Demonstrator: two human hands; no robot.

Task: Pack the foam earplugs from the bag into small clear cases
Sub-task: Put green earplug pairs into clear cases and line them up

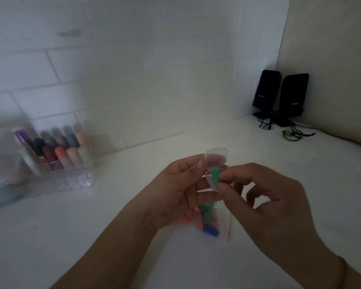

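Observation:
My left hand (175,192) holds a small clear case (215,161) with its hinged lid swung up and open. The same hand also grips a clear zip bag (212,222) that hangs below it, with several coloured foam earplugs inside: green, blue, orange, pink. My right hand (265,197) pinches a green earplug (215,176) between thumb and forefinger. The earplug's end sits at the lower half of the open case. Both hands are held above the white counter.
A clear acrylic organiser (56,163) with several coloured capped tubes stands at the back left against the tiled wall. Two black speakers (281,97) with cables stand in the back right corner. The white counter (133,226) spreads under my hands.

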